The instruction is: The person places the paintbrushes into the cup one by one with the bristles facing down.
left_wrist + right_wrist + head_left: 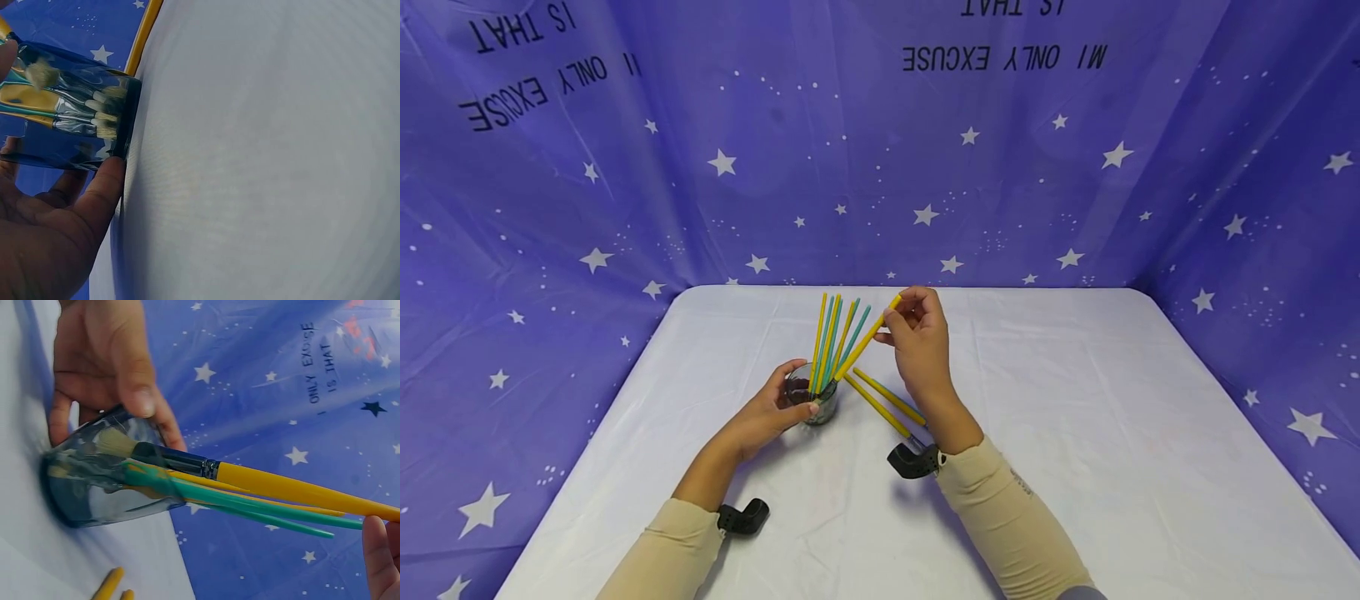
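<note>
A glass (824,413) is held on the worktop (1075,400), slightly left of centre and well in from the edges, its side clasped in the grip of the left hand (765,422). Teal and yellow brushes (831,337) are stood in it, leaning against its rim. A yellow brush (867,341) is pinched near its handle end by the right hand (923,346), its bristles inside the glass. Loose brushes (880,407) are laid just right of the glass, partly hidden by the right wrist (953,423). Broad room is left on both sides; the far edge is backed by a starry cloth (850,167).
</note>
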A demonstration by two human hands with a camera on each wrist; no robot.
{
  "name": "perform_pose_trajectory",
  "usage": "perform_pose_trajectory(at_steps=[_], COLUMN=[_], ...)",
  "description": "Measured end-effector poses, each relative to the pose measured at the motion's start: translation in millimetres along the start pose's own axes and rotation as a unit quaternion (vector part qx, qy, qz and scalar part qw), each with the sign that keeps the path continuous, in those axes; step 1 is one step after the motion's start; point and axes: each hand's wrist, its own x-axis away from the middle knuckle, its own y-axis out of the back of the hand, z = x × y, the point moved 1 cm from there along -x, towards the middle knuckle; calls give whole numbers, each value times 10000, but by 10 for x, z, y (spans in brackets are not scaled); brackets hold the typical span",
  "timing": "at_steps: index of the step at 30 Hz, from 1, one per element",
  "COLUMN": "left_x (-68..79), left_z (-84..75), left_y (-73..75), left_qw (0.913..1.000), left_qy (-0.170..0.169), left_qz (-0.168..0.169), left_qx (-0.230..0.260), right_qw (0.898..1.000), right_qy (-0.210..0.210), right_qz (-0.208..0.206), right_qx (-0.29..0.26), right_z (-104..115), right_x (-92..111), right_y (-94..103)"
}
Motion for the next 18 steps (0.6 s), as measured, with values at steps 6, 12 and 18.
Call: perform_pose_trajectory(at_steps=[6,12,18], left_x=[-4,-10,-4], left_z=[1,1,-2], left_y=[2,1,-1], left_qw=[10000,10000,10000], left_qy=[-39,-63,5], left_qz=[21,1,17], left_qx=[31,38,12], right_qw=[9995,9961,9937], right_qy=[-133,-316,-303], right_qz=[147,410,540], right_qx=[246,714,938], right_z=[-94,-21,61], right_x=[22,90,116], right_y=[-60,-131,-148])
